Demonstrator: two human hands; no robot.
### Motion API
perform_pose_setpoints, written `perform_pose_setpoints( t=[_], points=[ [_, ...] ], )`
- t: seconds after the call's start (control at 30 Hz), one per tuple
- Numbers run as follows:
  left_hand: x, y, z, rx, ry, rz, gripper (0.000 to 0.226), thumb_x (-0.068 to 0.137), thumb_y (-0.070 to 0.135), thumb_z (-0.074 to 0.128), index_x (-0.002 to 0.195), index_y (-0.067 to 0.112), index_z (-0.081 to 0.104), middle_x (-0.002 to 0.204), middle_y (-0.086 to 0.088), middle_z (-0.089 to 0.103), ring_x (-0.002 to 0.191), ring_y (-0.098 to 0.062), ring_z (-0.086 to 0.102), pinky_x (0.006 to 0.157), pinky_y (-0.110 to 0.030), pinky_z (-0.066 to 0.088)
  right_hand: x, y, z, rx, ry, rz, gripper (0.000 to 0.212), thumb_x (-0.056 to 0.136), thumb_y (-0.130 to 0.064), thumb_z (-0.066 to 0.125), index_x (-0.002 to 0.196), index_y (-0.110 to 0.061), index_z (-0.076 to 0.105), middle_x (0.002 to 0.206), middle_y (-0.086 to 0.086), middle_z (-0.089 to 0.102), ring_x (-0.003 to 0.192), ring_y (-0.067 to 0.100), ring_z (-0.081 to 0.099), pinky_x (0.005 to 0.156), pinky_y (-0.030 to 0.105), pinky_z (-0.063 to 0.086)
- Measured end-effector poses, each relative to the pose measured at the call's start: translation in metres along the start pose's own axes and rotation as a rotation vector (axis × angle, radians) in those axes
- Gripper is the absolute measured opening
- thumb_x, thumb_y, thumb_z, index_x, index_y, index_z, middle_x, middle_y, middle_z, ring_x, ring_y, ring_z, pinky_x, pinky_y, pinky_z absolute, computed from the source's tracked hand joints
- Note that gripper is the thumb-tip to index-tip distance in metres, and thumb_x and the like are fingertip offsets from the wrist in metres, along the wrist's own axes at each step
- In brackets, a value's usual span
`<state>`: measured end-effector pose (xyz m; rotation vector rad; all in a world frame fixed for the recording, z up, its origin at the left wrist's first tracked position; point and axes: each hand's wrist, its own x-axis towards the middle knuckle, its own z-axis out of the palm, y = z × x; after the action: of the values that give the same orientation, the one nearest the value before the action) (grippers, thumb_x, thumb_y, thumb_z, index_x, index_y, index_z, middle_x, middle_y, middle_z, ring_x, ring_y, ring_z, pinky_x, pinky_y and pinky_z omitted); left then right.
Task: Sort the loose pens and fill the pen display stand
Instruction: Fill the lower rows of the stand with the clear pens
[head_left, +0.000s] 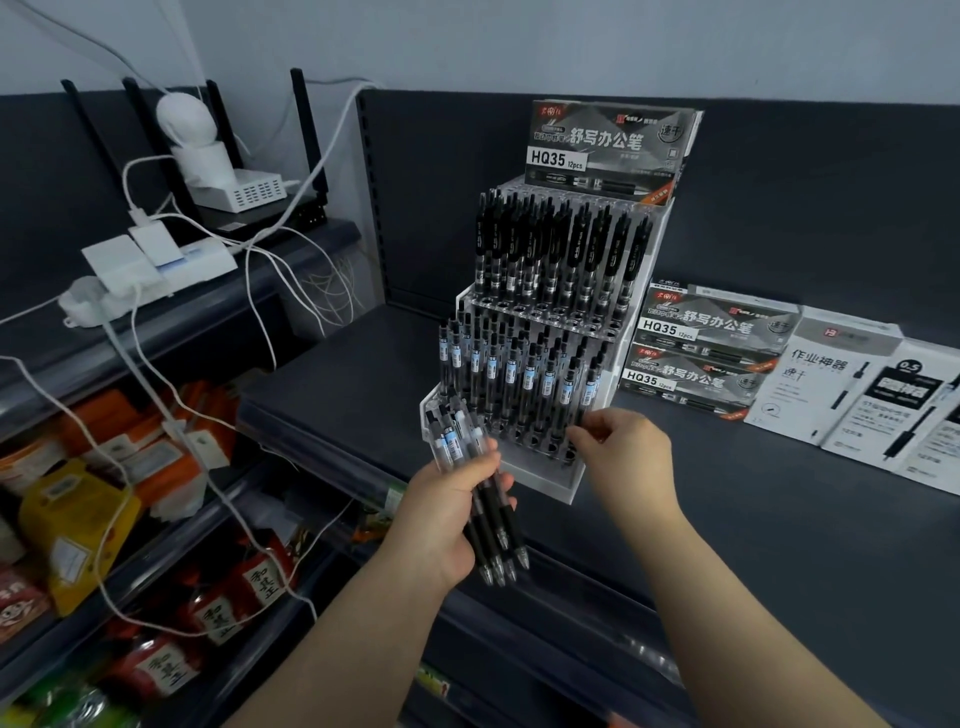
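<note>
Pens upright in curled left hand

- You have a single view, from the wide-angle camera worn on your head.
- It faces forward and down onto the pen display stand, seen from the front and slightly from its left.
- It sits near: your left hand and right hand come in from the bottom edge, just in front of the stand's lowest tier.
</note>
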<state>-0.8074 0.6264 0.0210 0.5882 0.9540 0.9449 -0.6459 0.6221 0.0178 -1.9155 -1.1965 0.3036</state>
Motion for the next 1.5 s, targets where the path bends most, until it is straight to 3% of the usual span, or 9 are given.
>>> perform_pose_setpoints(
  t=[0.27, 0.53, 0.6, 0.73, 0.87, 1.0, 1.13, 1.27, 1.5],
  points=[
    [0.0, 0.001, -0.002, -0.008, 0.014, 0.004, 0.016, 0.08, 0.009, 0.071, 0.095, 0.008, 0.068, 0.072, -0.003, 0.063, 0.069, -0.016, 0.062, 0.067, -0.032, 0.054, 0.0, 0.004, 0.005, 0.025, 0.021, 0.012, 0.015, 0.086, -0.022, 0.065, 0.088, -0.007, 0.065, 0.066, -0.007, 0.053, 0.063, 0.009, 0.05, 0.056, 0.021, 0.036],
    [0.0, 0.005, -0.006, 0.034, 0.003, 0.009, 0.006, 0.083, 0.01, 0.068, 0.088, 0.006, 0.068, 0.071, -0.005, 0.066, 0.066, -0.018, 0.063, 0.064, -0.03, 0.051, -0.019, -0.008, -0.005, 0.166, 0.092, -0.021, 0.019, 0.082, -0.024, 0.069, 0.088, -0.017, 0.052, 0.077, -0.004, 0.054, 0.068, 0.01, 0.051, 0.055, 0.016, 0.036],
    [-0.001, 0.006, -0.007, 0.049, -0.016, 0.011, 0.011, 0.083, 0.011, 0.068, 0.092, 0.005, 0.069, 0.076, -0.006, 0.067, 0.068, -0.018, 0.063, 0.062, -0.03, 0.051, -0.028, -0.023, -0.006, 0.205, -0.003, -0.079, 0.011, 0.083, -0.025, 0.068, 0.083, -0.019, 0.059, 0.073, -0.005, 0.059, 0.065, 0.008, 0.054, 0.055, 0.013, 0.038],
    [0.0, 0.013, -0.012, 0.039, -0.047, 0.013, 0.017, 0.083, 0.011, 0.067, 0.099, 0.005, 0.071, 0.087, -0.013, 0.072, 0.076, -0.026, 0.069, 0.067, -0.039, 0.057, -0.042, -0.045, 0.005, 0.17, -0.396, -0.12, 0.012, 0.078, -0.031, 0.073, 0.083, -0.022, 0.067, 0.073, -0.006, 0.065, 0.063, 0.005, 0.056, 0.059, 0.019, 0.047],
    [0.004, 0.027, -0.025, 0.022, -0.086, 0.016, 0.02, 0.084, 0.009, 0.067, 0.103, 0.004, 0.069, 0.097, -0.017, 0.071, 0.08, -0.029, 0.071, 0.066, -0.038, 0.059, -0.037, -0.056, 0.022, 0.186, -0.473, -0.071, 0.018, 0.073, -0.027, 0.078, 0.084, -0.018, 0.066, 0.078, 0.002, 0.067, 0.066, 0.008, 0.057, 0.065, 0.024, 0.05],
    [0.014, 0.044, -0.04, 0.007, -0.112, 0.025, 0.015, 0.083, 0.012, 0.068, 0.097, 0.007, 0.069, 0.088, -0.012, 0.07, 0.071, -0.023, 0.068, 0.057, -0.032, 0.055, -0.029, -0.07, 0.034, 0.311, -0.56, -0.016, 0.006, 0.078, -0.019, 0.073, 0.081, -0.015, 0.069, 0.07, 0.0, 0.068, 0.059, 0.01, 0.054, 0.059, 0.024, 0.047],
    [0.031, 0.067, -0.054, -0.025, -0.09, 0.022, 0.005, 0.084, 0.012, 0.068, 0.089, 0.012, 0.066, 0.073, -0.002, 0.066, 0.062, -0.014, 0.062, 0.057, -0.028, 0.053, -0.017, -0.086, 0.052, 0.386, -0.327, 0.014, 0.004, 0.084, -0.017, 0.067, 0.08, -0.019, 0.069, 0.07, -0.001, 0.069, 0.06, 0.013, 0.055, 0.061, 0.027, 0.047],
    [0.049, 0.085, -0.066, -0.006, -0.069, 0.001, 0.002, 0.085, 0.013, 0.067, 0.085, 0.012, 0.066, 0.067, -0.002, 0.064, 0.055, -0.013, 0.06, 0.054, -0.025, 0.054, -0.001, -0.098, 0.069, 0.325, -0.019, 0.001, 0.009, 0.087, -0.023, 0.064, 0.096, -0.02, 0.066, 0.077, -0.008, 0.066, 0.065, 0.002, 0.059, 0.059, 0.014, 0.044],
    [0.078, 0.105, -0.085, 0.015, -0.087, -0.041, 0.019, 0.091, 0.025, 0.06, 0.095, 0.008, 0.066, 0.069, -0.003, 0.063, 0.055, -0.013, 0.059, 0.051, -0.026, 0.05, 0.005, -0.109, 0.097, 0.154, 0.095, 0.004, 0.02, 0.09, -0.023, 0.06, 0.108, -0.017, 0.067, 0.074, -0.017, 0.062, 0.067, -0.004, 0.058, 0.06, 0.007, 0.043]
  ],
)
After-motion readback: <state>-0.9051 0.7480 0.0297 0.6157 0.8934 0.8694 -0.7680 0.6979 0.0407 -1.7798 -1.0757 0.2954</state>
